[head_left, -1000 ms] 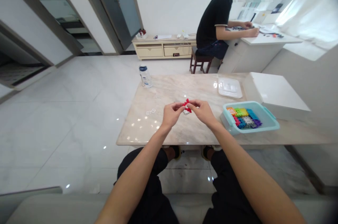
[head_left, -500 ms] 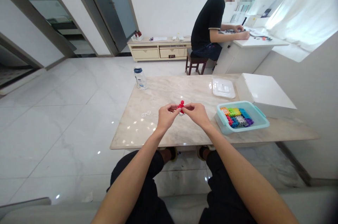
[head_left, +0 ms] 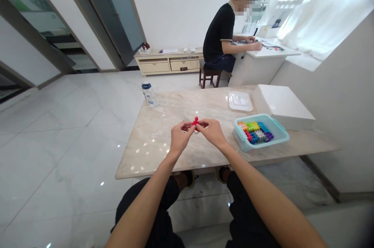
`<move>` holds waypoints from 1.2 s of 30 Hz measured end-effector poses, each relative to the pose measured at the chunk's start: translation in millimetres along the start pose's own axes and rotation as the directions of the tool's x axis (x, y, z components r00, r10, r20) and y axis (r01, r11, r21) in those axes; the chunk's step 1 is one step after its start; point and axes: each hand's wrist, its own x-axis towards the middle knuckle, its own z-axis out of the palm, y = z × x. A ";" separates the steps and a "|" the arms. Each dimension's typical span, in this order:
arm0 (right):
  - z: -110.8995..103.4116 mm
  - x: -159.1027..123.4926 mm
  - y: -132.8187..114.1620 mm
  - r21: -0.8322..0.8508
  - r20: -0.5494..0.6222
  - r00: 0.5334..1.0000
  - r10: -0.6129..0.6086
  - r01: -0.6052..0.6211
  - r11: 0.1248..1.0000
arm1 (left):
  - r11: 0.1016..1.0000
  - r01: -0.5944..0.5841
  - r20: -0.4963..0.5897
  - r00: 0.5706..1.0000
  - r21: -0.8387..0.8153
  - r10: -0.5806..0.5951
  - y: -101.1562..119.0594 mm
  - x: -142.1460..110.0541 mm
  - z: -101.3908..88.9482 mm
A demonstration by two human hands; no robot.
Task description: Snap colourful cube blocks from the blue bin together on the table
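Observation:
Both my hands meet over the middle of the marble-topped table, pinching small red building blocks (head_left: 195, 121) between them. My left hand (head_left: 180, 136) is closed on the red blocks from the left, thumb and fingertips together. From the right, my right hand (head_left: 212, 131) pinches the same red blocks. Fingers cover part of the blocks, so their exact shape is hidden. Something small and whitish shows just beneath them; I cannot make out what it is. Two white window-like frame pieces (head_left: 157, 134) lie flat on the table to the left of my hands.
A light-blue bin (head_left: 282, 138) of colourful blocks stands right of my hands. Behind it are a clear lid (head_left: 240, 101) and a white box (head_left: 288, 100). A water bottle (head_left: 150, 95) stands at the table's (head_left: 187, 102) far left. Another person (head_left: 219, 34) sits at a desk beyond.
The camera view has tilted and shifted a little, so the scene sits differently in the picture. Both hands still hold the red blocks, which are turned slightly between the fingers.

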 end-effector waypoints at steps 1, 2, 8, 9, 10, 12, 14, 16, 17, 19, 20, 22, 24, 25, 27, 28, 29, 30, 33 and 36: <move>0.0 -0.4 -0.1 0.007 -0.002 1.000 0.004 -0.004 1.000 | 1.000 0.000 -0.003 1.000 0.009 0.000 0.4 -0.2 0.0; 0.2 -0.9 -0.2 0.010 -0.006 1.000 0.008 -0.008 1.000 | 1.000 0.000 -0.006 1.000 0.019 0.000 0.8 -0.4 0.1; 2.3 -2.4 -2.1 -0.076 -0.055 0.996 0.073 -0.077 0.994 | 0.999 -0.031 -0.027 0.999 0.026 0.031 2.2 -0.9 1.2; 2.6 -2.4 -2.4 -0.083 -0.054 0.996 0.072 -0.077 0.994 | 0.999 -0.031 -0.028 0.999 0.024 0.032 2.3 -0.9 1.3; 2.9 -2.3 -2.6 -0.086 -0.051 0.996 0.069 -0.073 0.994 | 0.999 -0.030 -0.026 0.999 0.022 0.030 2.2 -0.9 1.4; 3.5 -2.1 -2.6 -0.088 -0.045 0.997 0.062 -0.066 0.994 | 0.999 -0.029 -0.026 0.999 0.022 0.029 1.8 -0.9 1.3; 3.8 -1.6 -2.0 -0.095 -0.037 0.998 0.060 -0.063 0.994 | 0.999 -0.031 -0.026 0.999 0.027 0.032 1.3 -0.7 1.0; 3.9 -1.2 -1.2 -0.101 -0.026 0.998 0.059 -0.062 0.993 | 0.999 -0.030 -0.019 0.999 0.030 0.031 1.0 -0.6 0.8; 3.9 -1.1 -0.8 -0.102 -0.020 0.998 0.058 -0.060 0.993 | 0.999 -0.029 -0.017 0.999 0.029 0.030 1.0 -0.5 0.7; 3.7 -1.1 -0.3 -0.099 -0.016 0.998 0.055 -0.057 0.993 | 0.999 -0.027 -0.015 1.000 0.021 0.027 1.5 -0.5 0.7; 3.6 -1.2 -0.4 -0.096 -0.018 0.999 0.051 -0.053 0.994 | 1.000 -0.025 -0.018 1.000 0.019 0.026 1.9 -0.6 0.8; 3.3 -1.6 -1.0 -0.080 -0.026 0.999 0.031 -0.033 0.996 | 1.000 -0.020 -0.030 0.999 0.019 0.021 2.8 -0.6 0.9; 3.0 -2.1 -2.2 -0.043 -0.032 0.999 0.003 -0.004 0.999 | 1.000 -0.009 -0.046 0.999 0.022 0.009 3.8 -0.7 0.8; 2.8 -2.3 -2.8 -0.022 -0.033 0.999 -0.010 0.010 1.000 | 1.000 -0.002 -0.051 0.999 0.021 0.003 4.2 -0.7 0.6; 2.5 -2.7 -3.8 0.007 -0.028 0.999 -0.031 0.031 0.999 | 1.000 0.011 -0.055 0.998 0.011 -0.010 4.9 -0.9 0.1; 2.4 -2.8 -4.0 0.013 -0.027 0.999 -0.036 0.037 0.999 | 1.000 0.015 -0.055 0.998 0.005 -0.015 5.2 -1.0 -0.2; 2.4 -2.8 -4.2 0.013 -0.023 0.999 -0.041 0.041 0.999 | 1.000 0.017 -0.055 0.998 0.001 -0.017 5.5 -1.1 -0.6; 2.4 -2.8 -4.3 0.012 -0.017 0.999 -0.044 0.045 0.999 | 1.000 0.018 -0.057 0.998 -0.001 -0.018 5.7 -1.2 -0.9; 2.2 -2.2 -4.6 0.037 -0.007 0.999 -0.049 0.049 0.998 | 1.000 0.013 -0.065 0.998 -0.006 -0.014 5.9 -0.6 -2.1; 1.3 -0.9 -5.1 0.083 -0.028 0.998 -0.051 0.054 0.995 | 1.000 0.018 -0.074 0.997 -0.020 -0.019 5.0 1.0 -3.0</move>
